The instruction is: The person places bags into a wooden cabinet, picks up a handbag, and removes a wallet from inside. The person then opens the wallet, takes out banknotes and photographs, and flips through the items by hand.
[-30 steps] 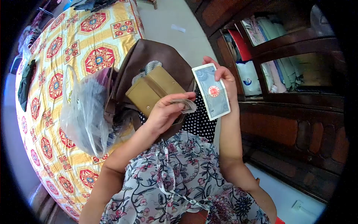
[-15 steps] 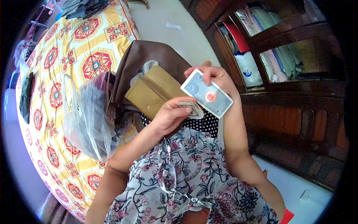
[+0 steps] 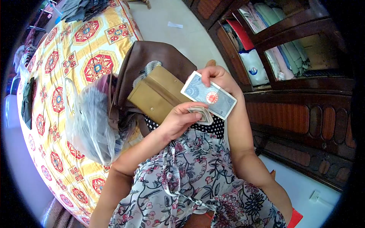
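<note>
So that its face can presumably be seen, a blue rectangular paper banknote (image 3: 225, 102) is pinched by the right hand (image 3: 223, 80); folded greyish notes (image 3: 205, 117) are clamped by the left hand (image 3: 178, 122), near an open olive leather-like wallet (image 3: 152, 102) laid on a brown bag (image 3: 154, 54).

Banknote (image 3: 210, 95): blue-grey, pale edges, round red stamp. Wallet (image 3: 157, 95): olive-tan. Bag (image 3: 159, 53): dark brown. Bed (image 3: 81, 62) at ten o'clock: yellow and white, red octagon medallions with blue centres. Dress (image 3: 190, 167) at six o'clock: white, pink-and-navy floral. Cloth (image 3: 153, 125) under wallet: black, white dots. Cabinet (image 3: 283, 117) at three o'clock: dark reddish-brown.
</note>
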